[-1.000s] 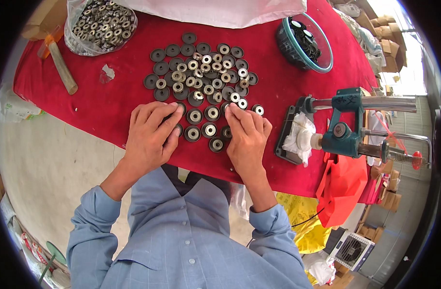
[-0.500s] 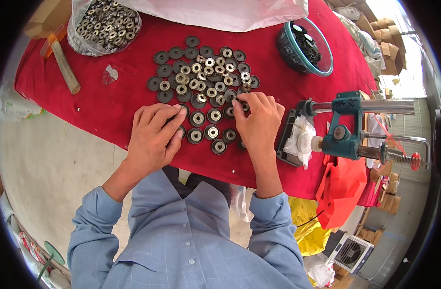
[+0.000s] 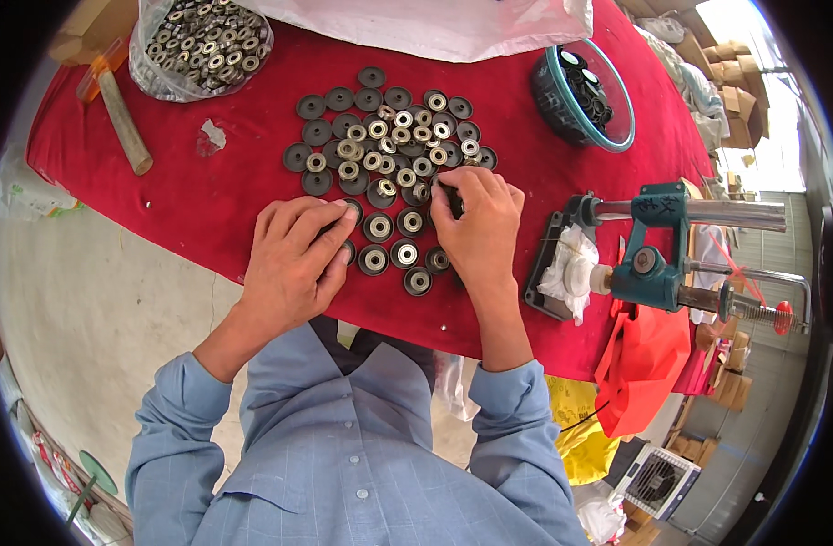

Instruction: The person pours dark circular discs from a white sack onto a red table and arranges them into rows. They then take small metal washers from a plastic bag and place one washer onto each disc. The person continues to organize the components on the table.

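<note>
Many round black caps [image 3: 370, 76] lie grouped on the red cloth, dished like shallow cups. Small silver ring bearings [image 3: 351, 148] are strewn over the middle of the group. In the nearer rows, a bearing [image 3: 377, 227] sits inside each visible cap. My right hand [image 3: 483, 223] pinches a black cap [image 3: 454, 201] between thumb and fingers at the group's right side. At the left edge, my left hand [image 3: 293, 250] is curled, its fingertips around a black cap [image 3: 353, 211] that they partly cover. Another cap shows beside the left thumb.
A clear bag of bearings [image 3: 207, 50] stands far left, near a wooden-handled tool [image 3: 123, 123]. A teal-rimmed bowl [image 3: 631, 127] of black parts stands far right. To my right lies a green hand press [image 3: 648, 255]. White sacking [image 3: 434, 32] covers the far edge.
The view has shifted slightly, moving the tabletop things a little rightward and down in the picture. My right hand has moved slightly left relative to the caps; my left hand stays nearly in place.
</note>
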A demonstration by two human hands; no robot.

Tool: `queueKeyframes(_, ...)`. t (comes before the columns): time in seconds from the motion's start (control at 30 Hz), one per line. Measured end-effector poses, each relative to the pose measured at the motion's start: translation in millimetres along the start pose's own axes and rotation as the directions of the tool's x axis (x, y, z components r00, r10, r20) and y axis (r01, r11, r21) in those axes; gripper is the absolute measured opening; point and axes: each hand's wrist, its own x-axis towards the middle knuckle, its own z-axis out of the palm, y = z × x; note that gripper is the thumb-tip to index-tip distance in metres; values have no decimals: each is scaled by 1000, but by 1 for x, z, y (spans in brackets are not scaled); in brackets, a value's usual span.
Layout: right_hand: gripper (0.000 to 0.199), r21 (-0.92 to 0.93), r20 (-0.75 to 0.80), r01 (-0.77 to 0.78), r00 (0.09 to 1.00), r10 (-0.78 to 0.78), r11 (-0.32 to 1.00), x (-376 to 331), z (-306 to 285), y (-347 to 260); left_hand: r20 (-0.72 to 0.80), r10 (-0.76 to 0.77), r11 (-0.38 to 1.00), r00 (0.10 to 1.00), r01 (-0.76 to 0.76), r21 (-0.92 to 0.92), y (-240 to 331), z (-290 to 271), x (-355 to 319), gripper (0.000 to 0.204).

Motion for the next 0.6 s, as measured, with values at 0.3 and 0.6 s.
queueKeyframes(0.3, 16, 57, -27, 40, 999, -38, 998, -10, 5, 10, 2, 4, 1000, 1000, -4, -1, 0, 0, 1, 52)
queueKeyframes(0.6, 44, -139, 85, 126, 990, -115, 982, -24, -11, -4, 16, -14, 1000, 1000, 14, 7, 0, 0, 0, 53)
